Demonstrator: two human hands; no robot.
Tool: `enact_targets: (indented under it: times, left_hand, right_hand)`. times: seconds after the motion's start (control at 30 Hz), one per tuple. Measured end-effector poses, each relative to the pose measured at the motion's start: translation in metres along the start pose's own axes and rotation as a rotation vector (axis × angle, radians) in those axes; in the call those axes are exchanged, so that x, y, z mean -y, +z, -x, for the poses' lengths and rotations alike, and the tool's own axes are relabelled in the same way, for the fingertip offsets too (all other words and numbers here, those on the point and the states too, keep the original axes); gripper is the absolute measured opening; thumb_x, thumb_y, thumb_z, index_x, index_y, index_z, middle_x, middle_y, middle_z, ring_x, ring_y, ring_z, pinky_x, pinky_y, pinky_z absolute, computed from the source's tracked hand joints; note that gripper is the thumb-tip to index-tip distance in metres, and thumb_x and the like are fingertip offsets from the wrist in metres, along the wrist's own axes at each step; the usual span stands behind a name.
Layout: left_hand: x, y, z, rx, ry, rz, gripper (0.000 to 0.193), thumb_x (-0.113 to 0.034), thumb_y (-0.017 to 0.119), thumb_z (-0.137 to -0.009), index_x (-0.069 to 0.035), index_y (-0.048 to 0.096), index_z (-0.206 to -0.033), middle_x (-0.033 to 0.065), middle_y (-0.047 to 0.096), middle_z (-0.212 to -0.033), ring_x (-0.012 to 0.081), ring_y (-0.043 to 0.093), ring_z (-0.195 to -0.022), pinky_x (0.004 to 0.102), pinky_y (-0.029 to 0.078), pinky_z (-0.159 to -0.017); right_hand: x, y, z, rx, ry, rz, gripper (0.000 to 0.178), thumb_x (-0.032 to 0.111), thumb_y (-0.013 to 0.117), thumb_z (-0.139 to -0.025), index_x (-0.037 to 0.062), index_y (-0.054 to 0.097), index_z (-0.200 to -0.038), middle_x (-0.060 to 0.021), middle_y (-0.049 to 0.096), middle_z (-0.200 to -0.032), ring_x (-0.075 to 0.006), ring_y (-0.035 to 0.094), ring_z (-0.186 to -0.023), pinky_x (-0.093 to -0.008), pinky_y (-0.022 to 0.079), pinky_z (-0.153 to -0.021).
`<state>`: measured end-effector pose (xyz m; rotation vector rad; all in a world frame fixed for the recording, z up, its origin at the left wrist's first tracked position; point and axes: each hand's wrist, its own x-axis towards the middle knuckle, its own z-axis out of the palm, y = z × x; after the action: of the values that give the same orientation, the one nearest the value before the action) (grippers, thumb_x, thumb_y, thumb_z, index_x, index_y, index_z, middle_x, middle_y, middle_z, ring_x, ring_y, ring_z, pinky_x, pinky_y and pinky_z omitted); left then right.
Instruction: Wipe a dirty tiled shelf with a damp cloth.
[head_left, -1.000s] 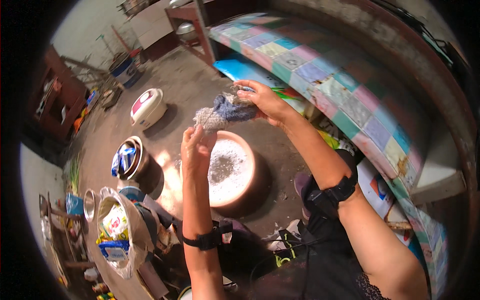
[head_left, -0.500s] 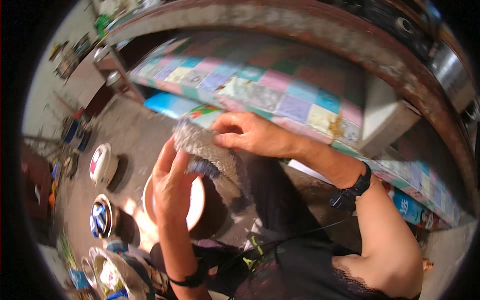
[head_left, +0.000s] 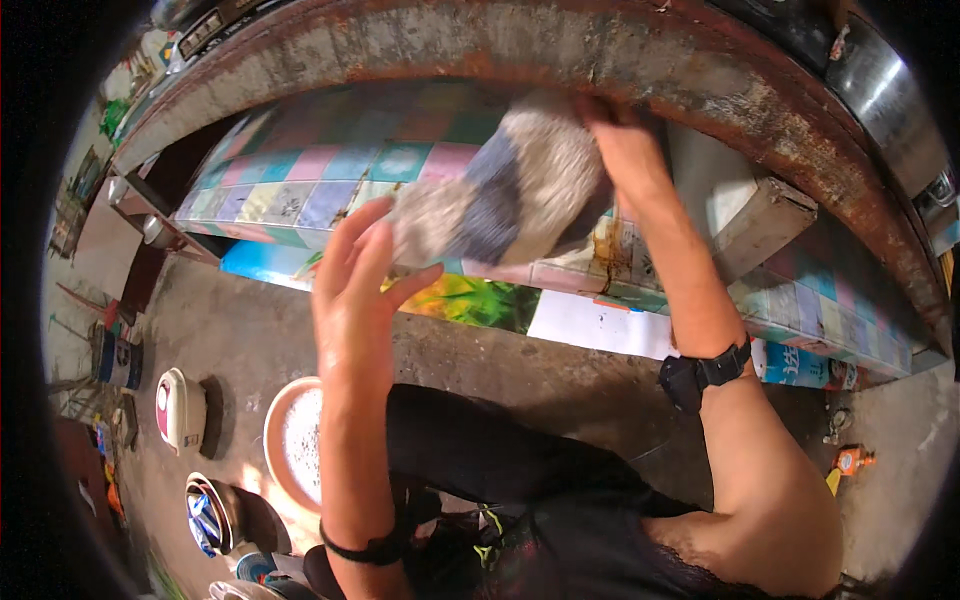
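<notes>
A thick, fuzzy towel (head_left: 565, 165) with pale grey and blue bands is stretched out over the front of a shelf covered in pastel checks. My right hand (head_left: 622, 150) grips its upper right end, close under the rusty ledge, with the fingertips partly hidden. Beside the towel's lower left end, my left hand (head_left: 355, 290) has its fingers and thumb spread apart. The fingertips are right at the cloth's edge; whether they touch it I cannot tell. Below the left hand, partly behind my forearm, stands a round basin (head_left: 272, 440) of white, foamy-looking contents.
The checked shelf (head_left: 330, 200) runs across in front, under a rusty ledge (head_left: 440, 50). A squared post (head_left: 765, 225) juts out at right. On the floor at left stand a cream rice cooker (head_left: 182, 410) and a metal pot (head_left: 228, 510). An orange bottle (head_left: 853, 460) lies at right.
The towel, bunched between both hands before, is now spread out and raised toward the shelf. My right hand has moved up and right with it; the left hand's fingers have opened. The view has shifted.
</notes>
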<state>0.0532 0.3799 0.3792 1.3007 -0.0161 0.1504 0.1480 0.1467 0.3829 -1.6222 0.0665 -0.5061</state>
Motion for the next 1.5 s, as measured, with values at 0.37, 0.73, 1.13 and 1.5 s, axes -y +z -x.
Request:
enact_targets:
  times: [0.37, 0.73, 1.13, 1.5]
  left_hand:
    - [0.125, 0.026, -0.048, 0.329, 0.587, -1.313, 0.053, -0.031, 0.054, -0.082, -0.008, 0.039, -0.128, 0.0157, 0.03, -0.137, 0.0314, 0.024, -0.129, 0.0537, 0.017, -0.102]
    - [0.13, 0.019, -0.057, 0.548, 0.54, -1.472, 0.062, -0.029, 0.059, -0.078, -0.005, 0.035, -0.129, 0.0197, 0.029, -0.136, 0.0341, 0.025, -0.128, 0.054, 0.02, -0.101]
    - [0.137, 0.019, -0.056, 0.508, 0.606, -1.499, 0.053, -0.014, 0.049, -0.078, 0.001, 0.037, -0.127, 0.0231, 0.034, -0.132, 0.036, 0.032, -0.124, 0.0573, 0.022, -0.098]
    - [0.127, 0.028, -0.047, 0.571, 0.603, -1.496, 0.057, -0.023, 0.052, -0.078, 0.0, 0.036, -0.127, 0.0234, 0.028, -0.135, 0.0375, 0.026, -0.126, 0.0568, 0.02, -0.1]
  right_hand:
    - [-0.111, 0.0, 0.03, 0.429, -0.216, 1.235, 0.049, 0.043, 0.036, -0.089, 0.0214, 0.033, -0.133, -0.0106, 0.02, -0.143, -0.0285, 0.012, -0.133, -0.0499, 0.009, -0.105]
    - [-0.123, -0.013, -0.119, 0.001, -0.461, 1.322, 0.042, 0.033, 0.041, -0.086, 0.011, 0.047, -0.122, -0.0127, 0.037, -0.133, -0.0294, 0.032, -0.123, -0.0448, 0.026, -0.099]
    - [-0.12, 0.065, -0.025, 0.729, -0.102, 1.256, 0.052, 0.038, 0.033, -0.091, 0.0134, 0.027, -0.136, -0.0098, 0.016, -0.144, -0.027, 0.01, -0.134, -0.0449, 0.005, -0.108]
    - [-0.199, 0.056, -0.19, 0.367, -0.342, 0.96, 0.039, 0.03, 0.04, -0.088, 0.0121, 0.045, -0.123, -0.009, 0.037, -0.134, -0.0268, 0.032, -0.125, -0.0407, 0.026, -0.101]
